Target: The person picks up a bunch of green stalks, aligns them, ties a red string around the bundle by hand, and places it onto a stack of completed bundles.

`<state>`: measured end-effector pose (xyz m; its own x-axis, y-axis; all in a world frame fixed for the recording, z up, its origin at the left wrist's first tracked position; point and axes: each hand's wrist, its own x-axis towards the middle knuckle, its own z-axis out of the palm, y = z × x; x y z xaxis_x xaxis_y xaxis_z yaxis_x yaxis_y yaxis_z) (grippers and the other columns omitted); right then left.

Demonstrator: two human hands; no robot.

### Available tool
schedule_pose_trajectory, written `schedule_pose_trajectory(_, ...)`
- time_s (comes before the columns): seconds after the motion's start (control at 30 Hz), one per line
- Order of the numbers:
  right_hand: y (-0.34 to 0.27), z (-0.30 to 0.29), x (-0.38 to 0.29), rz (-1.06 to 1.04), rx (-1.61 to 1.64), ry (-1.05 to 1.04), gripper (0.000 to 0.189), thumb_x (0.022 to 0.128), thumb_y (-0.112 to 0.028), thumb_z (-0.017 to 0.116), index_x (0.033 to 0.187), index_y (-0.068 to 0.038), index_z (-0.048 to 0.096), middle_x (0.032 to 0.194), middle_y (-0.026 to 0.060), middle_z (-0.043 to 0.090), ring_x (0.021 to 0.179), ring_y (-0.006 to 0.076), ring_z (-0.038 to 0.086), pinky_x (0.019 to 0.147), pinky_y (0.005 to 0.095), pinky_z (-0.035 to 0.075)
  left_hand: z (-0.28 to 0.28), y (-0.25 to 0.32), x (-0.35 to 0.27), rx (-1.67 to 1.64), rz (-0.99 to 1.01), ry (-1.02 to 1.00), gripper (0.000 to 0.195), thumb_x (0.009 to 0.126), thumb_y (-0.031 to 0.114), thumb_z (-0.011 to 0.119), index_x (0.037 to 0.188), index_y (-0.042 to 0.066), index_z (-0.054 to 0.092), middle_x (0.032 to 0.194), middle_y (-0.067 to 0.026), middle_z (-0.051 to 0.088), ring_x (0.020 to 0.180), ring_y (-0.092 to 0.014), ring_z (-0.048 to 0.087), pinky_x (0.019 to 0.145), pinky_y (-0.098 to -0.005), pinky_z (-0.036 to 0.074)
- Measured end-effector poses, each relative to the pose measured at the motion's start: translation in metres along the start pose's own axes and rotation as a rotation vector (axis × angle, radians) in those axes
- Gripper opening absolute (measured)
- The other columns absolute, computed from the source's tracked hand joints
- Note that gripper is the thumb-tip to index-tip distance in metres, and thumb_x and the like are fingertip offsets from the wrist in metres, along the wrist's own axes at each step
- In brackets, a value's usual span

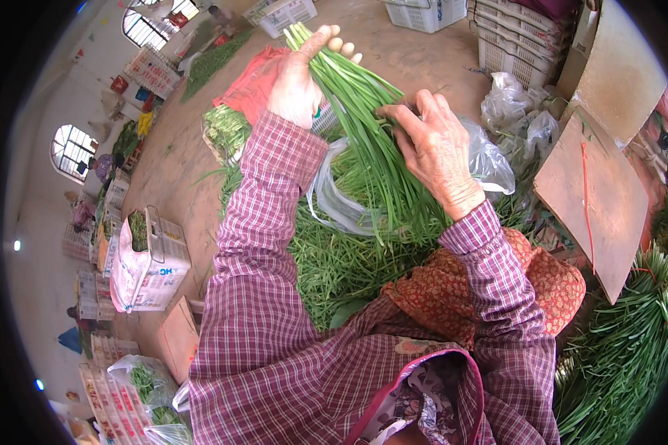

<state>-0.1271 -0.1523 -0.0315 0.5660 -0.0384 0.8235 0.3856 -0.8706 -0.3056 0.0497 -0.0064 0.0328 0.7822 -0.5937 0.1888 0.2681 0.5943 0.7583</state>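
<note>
A bunch of long green garlic chives [362, 105] slants across the view, pale stem ends at the top and leaf tips hanging down. My left hand [303, 78] is wrapped around the stem end, with its thumb along the stems. At the right edge of the leaves, my right hand [437, 147] touches them with bent fingers. Whether those fingers pinch any leaf is hidden. Below the bunch, a clear plastic bag [325, 192] with more greens inside lies on a heap of loose green leaves [339, 267].
A red cloth [253, 80] partly covers bundled greens [228, 130]. Tied chives [618, 345] are piled at my right, beside a wooden board [595, 194]. Plastic bags [506, 100] lie near stacked white crates [512, 50]. A lined crate [158, 261] stands left; people work farther off.
</note>
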Motion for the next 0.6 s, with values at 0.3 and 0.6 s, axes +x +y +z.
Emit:
schedule_pose_trajectory(0.3, 0.009, 0.005, 0.000, -0.118, -0.072, 0.115, 0.018, 0.074, -0.014, 0.071, 0.091, -0.014, 0.067, 0.097, 0.0026, 0.056, 0.095, 0.0240, 0.053, 0.085, 0.0377, 0.042, 0.005, -0.008, -0.011, -0.106, -0.031, 0.053, 0.013, 0.088, 0.012, 0.067, 0.097, 0.002, 0.064, 0.082, -0.0073, 0.067, 0.084, -0.023, 0.066, 0.089, -0.0452, 0.056)
schedule_pose_trajectory(0.6, 0.013, -0.011, 0.010, 0.086, 0.294, 0.061, 0.011, 0.082, -0.017, 0.069, 0.090, -0.010, 0.066, 0.090, 0.0038, 0.061, 0.093, 0.0261, 0.054, 0.086, 0.0379, 0.041, 0.003, -0.012, -0.011, 0.047, -0.090, -0.029, 0.016, 0.089, 0.012, 0.066, 0.100, 0.001, 0.063, 0.086, -0.0071, 0.067, 0.085, -0.022, 0.066, 0.087, -0.0390, 0.056)
